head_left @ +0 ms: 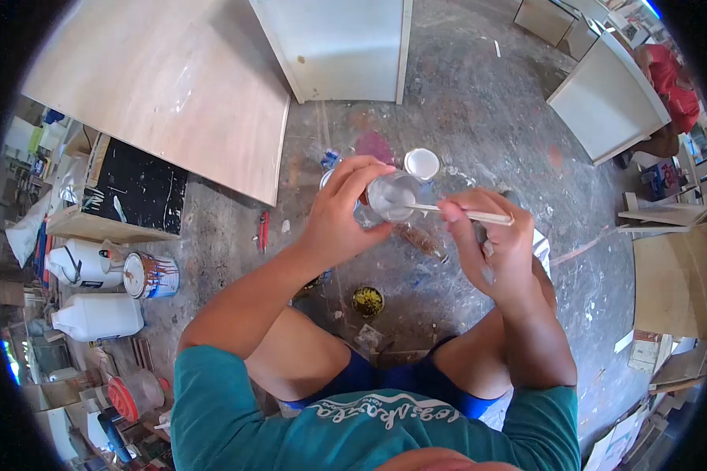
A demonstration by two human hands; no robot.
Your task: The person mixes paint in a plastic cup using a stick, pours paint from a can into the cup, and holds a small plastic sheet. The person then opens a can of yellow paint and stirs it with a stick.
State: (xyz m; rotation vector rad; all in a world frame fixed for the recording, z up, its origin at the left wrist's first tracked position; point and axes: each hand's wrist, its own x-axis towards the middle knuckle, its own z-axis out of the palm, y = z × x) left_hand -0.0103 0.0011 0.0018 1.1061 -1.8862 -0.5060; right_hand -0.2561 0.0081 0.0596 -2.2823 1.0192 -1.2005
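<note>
My left hand is wrapped round a clear cup, tilted with its mouth toward my right hand. Between the fingers of my right hand is a thin wooden stick, its far end inside the cup. Whitish smears show on the right hand's fingers. What the cup contains is hard to make out. Just beyond the cup, a round white lid or tub rests on the floor. Below the hands lies a brownish bottle-like thing, and nearer my legs stands a small round container with yellow stuff.
Large wooden panels and a pale board stand ahead. To the left are white jugs, a paint-streaked can and a black-topped box. A person in red is at the far right beside a white panel.
</note>
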